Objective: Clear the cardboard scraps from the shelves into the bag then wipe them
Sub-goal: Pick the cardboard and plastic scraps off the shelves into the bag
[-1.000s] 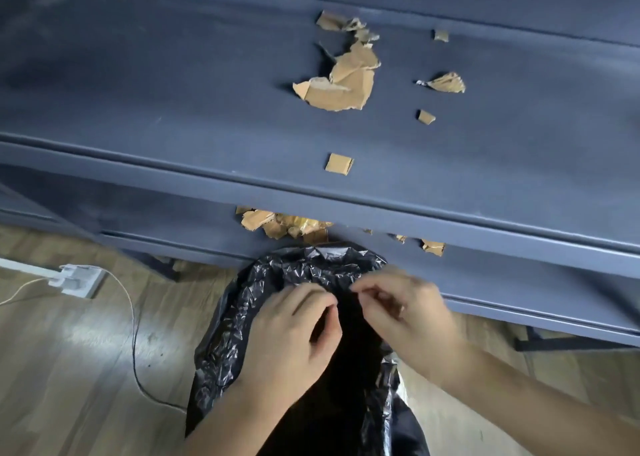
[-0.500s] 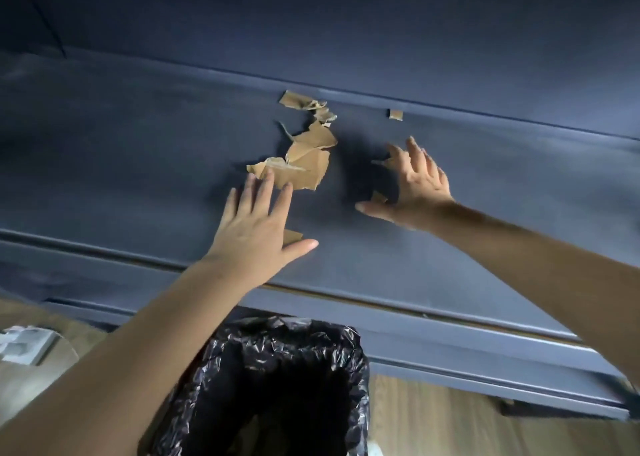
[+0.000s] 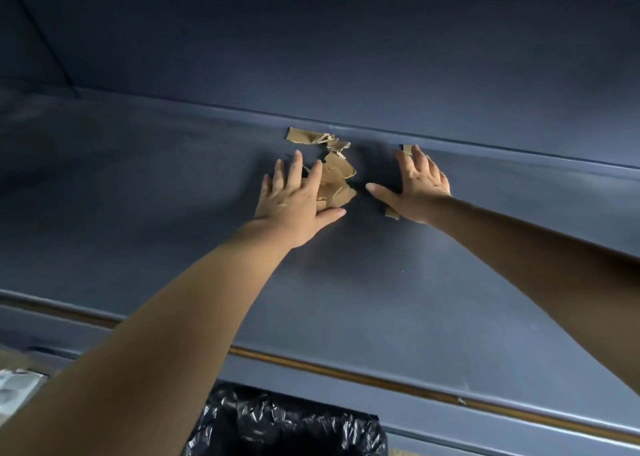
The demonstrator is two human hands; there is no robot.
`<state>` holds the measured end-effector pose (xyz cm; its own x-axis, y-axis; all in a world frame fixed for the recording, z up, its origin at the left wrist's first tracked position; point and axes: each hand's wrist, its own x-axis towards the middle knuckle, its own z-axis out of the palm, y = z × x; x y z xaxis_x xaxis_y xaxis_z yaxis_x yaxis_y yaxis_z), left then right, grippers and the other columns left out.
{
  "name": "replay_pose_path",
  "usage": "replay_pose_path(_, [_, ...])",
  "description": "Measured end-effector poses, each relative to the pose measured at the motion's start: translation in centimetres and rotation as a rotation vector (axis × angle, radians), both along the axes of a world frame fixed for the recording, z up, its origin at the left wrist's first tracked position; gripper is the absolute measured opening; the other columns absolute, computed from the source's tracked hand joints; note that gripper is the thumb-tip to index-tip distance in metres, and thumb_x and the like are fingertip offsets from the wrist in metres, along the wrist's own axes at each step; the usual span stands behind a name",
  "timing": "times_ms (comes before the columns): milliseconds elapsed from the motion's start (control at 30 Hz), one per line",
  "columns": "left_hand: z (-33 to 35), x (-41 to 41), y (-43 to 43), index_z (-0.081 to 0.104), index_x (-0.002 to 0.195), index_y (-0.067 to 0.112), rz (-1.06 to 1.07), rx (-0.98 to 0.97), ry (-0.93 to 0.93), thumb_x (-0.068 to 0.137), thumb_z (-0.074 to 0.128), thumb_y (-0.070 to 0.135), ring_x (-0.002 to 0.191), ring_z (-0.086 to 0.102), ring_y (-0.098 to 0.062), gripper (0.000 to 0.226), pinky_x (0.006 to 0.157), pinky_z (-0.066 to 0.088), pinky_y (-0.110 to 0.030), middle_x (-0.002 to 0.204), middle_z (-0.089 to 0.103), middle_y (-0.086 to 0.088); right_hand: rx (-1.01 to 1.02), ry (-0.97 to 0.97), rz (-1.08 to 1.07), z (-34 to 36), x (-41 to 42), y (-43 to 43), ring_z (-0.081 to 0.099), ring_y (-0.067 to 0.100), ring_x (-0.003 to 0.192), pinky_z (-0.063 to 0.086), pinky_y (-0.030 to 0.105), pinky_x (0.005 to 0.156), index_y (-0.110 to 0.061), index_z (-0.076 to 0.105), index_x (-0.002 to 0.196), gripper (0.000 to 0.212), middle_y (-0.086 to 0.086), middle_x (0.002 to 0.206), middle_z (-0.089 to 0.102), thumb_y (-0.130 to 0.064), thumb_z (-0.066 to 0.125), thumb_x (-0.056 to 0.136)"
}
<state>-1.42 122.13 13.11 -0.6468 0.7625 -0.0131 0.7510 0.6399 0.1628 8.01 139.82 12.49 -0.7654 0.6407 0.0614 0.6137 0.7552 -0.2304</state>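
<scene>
Both hands lay flat on shelf (image 3: 138,213), fingers straight & spread, gripping nothing. L hand (image 3: 294,199) overlapped left edge of cardboard scrap pile (image 3: 337,175); R hand (image 3: 419,185) sat just right of the pile, w/ small scrap (image 3: 406,148) at its fingertips & another scrap (image 3: 392,212) by its wrist. Black bag (image 3: 287,428) stood well in front of the pile, below shelf edge.

No writing, label, brand, number or sign can be read anywhere: the cardboard scraps (image 3: 337,175) show plain brown faces, the dark blue shelf (image 3: 381,282) and the black bag (image 3: 284,428) carry no legible mark, and the pale object (image 3: 17,390) at the lower left edge is too blurred to tell if it bears print
</scene>
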Motion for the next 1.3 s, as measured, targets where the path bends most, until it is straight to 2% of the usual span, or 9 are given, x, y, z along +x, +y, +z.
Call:
replay_pose_path(133, [-1.0,0.0,0.8,0.007,0.147,0.033,0.015,0.072,-0.003,0.091,0.028,0.06,0.145,0.002,-0.029,0.065,0.115,-0.001,-0.047,0.158,0.002,-0.004,-0.036,-0.004,-0.074,0.4,-2.1,1.4,0.006,0.029,0.144,0.01,0.042,0.115,-0.023,0.016,0.146,0.072,0.008,0.157,0.004,-0.064,0.029,0.088])
replay_pose_path(267, [-1.2,0.3,0.5,0.038,0.136,0.026,-0.003,0.201,0.048,0.091,0.036,0.053,0.139,0.023,-0.025,0.053,0.116,0.005,-0.045,0.144,0.037,-0.004,-0.157,0.013,-0.048,1.2,-4.3,0.8,0.014,0.028,0.142,0.016,0.042,0.113,-0.021,0.021,0.145,0.068,0.009,0.155,0.016,-0.061,0.023,0.091])
replay_pose_path(367, [-1.0,0.8,0.3,0.051,0.121,0.018,-0.002,0.288,0.048,0.087,0.046,0.05,0.124,0.04,-0.027,0.047,0.111,0.018,-0.037,0.129,0.047,-0.006,-0.236,0.1,0.063,1.0,-4.8,-1.1,0.032,0.031,0.134,0.028,0.039,0.106,-0.02,0.033,0.14,0.061,0.013,0.146,0.035,-0.057,0.03,0.092])
replay_pose_path(533, [-0.9,0.8,0.3,0.049,0.12,0.016,0.008,0.356,-0.014,0.082,0.053,0.046,0.133,0.03,-0.027,0.049,0.108,0.022,-0.035,0.149,0.028,-0.007,-0.372,0.376,0.084,2.2,-5.7,-3.5,0.049,0.029,0.116,0.045,0.035,0.084,-0.02,0.041,0.132,0.048,0.009,0.131,0.046,-0.046,0.045,0.091])
replay_pose_path(800, [-1.3,0.8,0.4,0.035,0.136,0.02,-0.033,0.372,-0.04,0.084,0.05,0.044,0.138,0.024,-0.021,0.059,0.114,0.022,-0.036,0.148,0.029,-0.003,-0.142,-0.069,0.194,2.9,-8.4,-4.5,0.007,0.022,0.144,0.011,0.041,0.114,-0.031,0.018,0.146,0.064,-0.004,0.157,0.007,-0.06,0.029,0.091])
replay_pose_path(933, [-1.1,0.9,0.3,0.025,0.142,0.017,-0.035,0.411,-0.017,0.083,0.053,0.044,0.138,0.024,-0.019,0.071,0.114,0.021,-0.034,0.149,0.027,-0.002,-0.327,-0.061,0.165,3.3,-9.2,-5.0,0.028,0.029,0.137,0.022,0.044,0.112,-0.035,0.033,0.14,0.058,0.003,0.15,0.031,-0.064,0.028,0.089])
replay_pose_path(1033, [-1.1,0.9,0.3,0.017,0.146,0.013,-0.013,0.409,0.005,0.082,0.054,0.044,0.14,0.018,-0.021,0.08,0.116,0.016,-0.033,0.151,0.021,-0.005,-0.364,0.091,0.157,3.3,-8.4,-5.5,0.052,0.029,0.111,0.043,0.035,0.093,-0.031,0.055,0.117,0.045,0.007,0.121,0.057,-0.06,0.036,0.089])
replay_pose_path(1167, [-1.0,1.1,0.3,0.01,0.147,0.017,0.023,0.381,-0.028,0.082,0.053,0.046,0.144,0.006,-0.023,0.083,0.116,0.007,-0.034,0.156,0.005,-0.008,0.003,0.323,0.186,3.9,-7.3,-4.9,0.054,0.032,0.102,0.037,0.031,0.072,-0.014,0.06,0.1,0.03,0.013,0.104,0.062,-0.039,0.048,0.089])
replay_pose_path(1300, [-1.0,1.1,0.2,0.011,0.147,0.021,0.007,0.35,-0.035,0.083,0.051,0.047,0.145,0.0,-0.024,0.08,0.116,0.005,-0.036,0.157,0.0,-0.008,0.149,0.252,0.151,3.8,-8.1,-4.1,0.034,0.031,0.126,0.031,0.038,0.099,-0.015,0.048,0.126,0.043,0.013,0.136,0.041,-0.033,0.051,0.088])
